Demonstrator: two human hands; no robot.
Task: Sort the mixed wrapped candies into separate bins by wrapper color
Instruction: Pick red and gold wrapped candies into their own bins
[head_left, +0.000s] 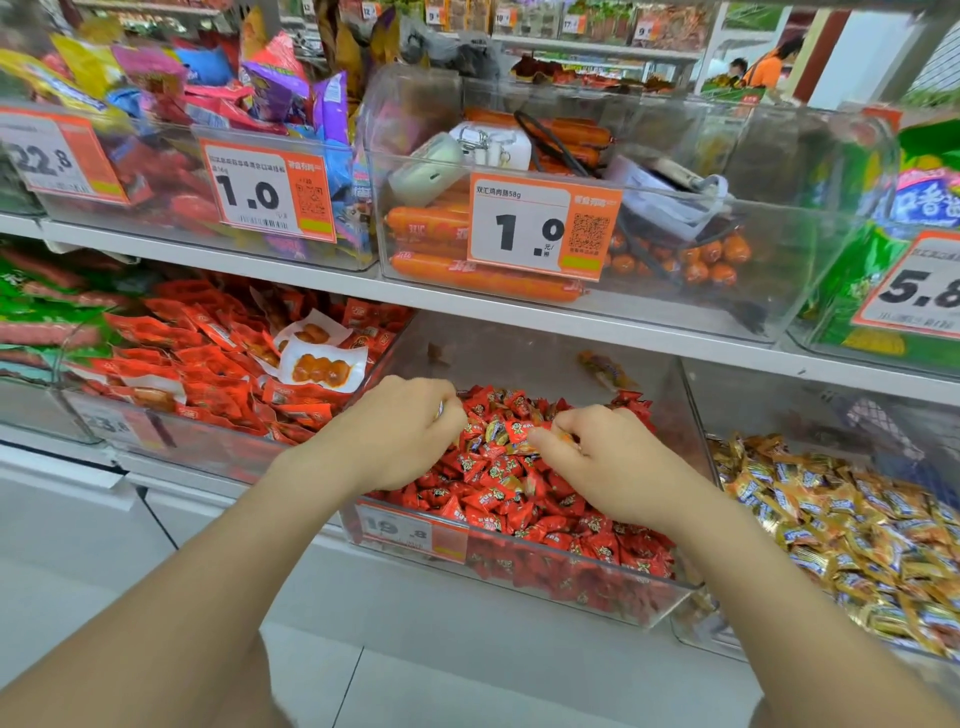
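Right hand (597, 467): fingers curled, thumb and forefinger pinching an orange-wrapped candy (560, 437) at the top of the pile.
Left hand (400, 431): curled down onto the pile, near the right hand. A pale sliver shows at its fingertips; can't tell if it grips anything.
Red candies (519, 499): fill the middle bin (519, 358), clear plastic, lower shelf. Both hands are inside it.
Mixed-in pieces (493, 431): a few gold-blue wrappers in the red pile, between the two hands.
Price tag (410, 530): reads 19.8, on the middle bin's front wall.
Gold candies (857, 525): heaped in the right bin (779, 395), just beside the middle one.
Red packets (208, 353): in the bin to the left, same shelf.
Sausages (467, 275): orange, stacked in a clear bin on the upper shelf.
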